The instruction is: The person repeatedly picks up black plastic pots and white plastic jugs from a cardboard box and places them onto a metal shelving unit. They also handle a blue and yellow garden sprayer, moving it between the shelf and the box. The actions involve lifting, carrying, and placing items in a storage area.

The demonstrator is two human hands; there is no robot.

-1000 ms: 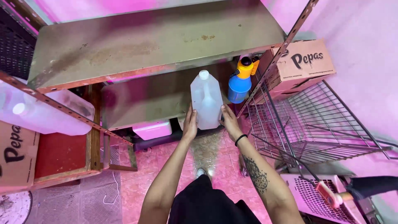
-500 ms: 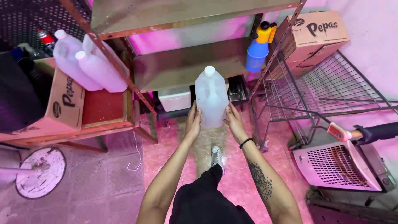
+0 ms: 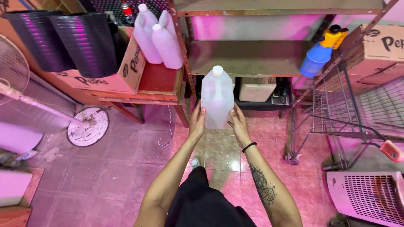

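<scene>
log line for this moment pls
hands: left hand and right hand grip white jug | jug: upright, capped | behind: metal shelf

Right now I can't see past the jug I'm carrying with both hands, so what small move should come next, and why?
Probably keep both palms on the jug and carry it a little left toward the three like jugs on the red shelf. The left hand and right hand only press its lower sides, with nothing under it, so go slowly.

The translucent white plastic jug (image 3: 217, 100) looks smooth and faintly glossy; the rusty grey metal shelf rack (image 3: 248, 59) is matt; the pink tiled floor (image 3: 126, 168) shines.
</scene>
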